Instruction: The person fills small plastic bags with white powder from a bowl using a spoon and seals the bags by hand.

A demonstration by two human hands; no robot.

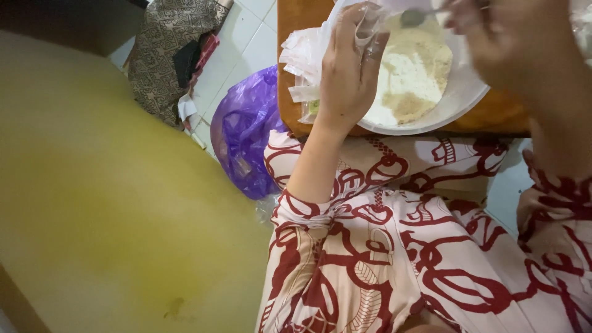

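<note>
Your left hand (pixel 346 74) is at the left rim of the white bowl (pixel 459 102), its fingers (pixel 364 28) pinched on a clear plastic bag (pixel 308 52) that hangs over that rim. Your right hand (pixel 512 43), blurred, has its fingers closed on a spoon (pixel 414 16) whose head sits over the bowl's far side. The bowl stands on the orange desk (pixel 293 24) near its front edge and holds white and tan powder (pixel 410 74). A purple bag (pixel 243 132) lies on the tiled floor (pixel 246 37) left of the desk, beside patterned cloth (pixel 166 52).
</note>
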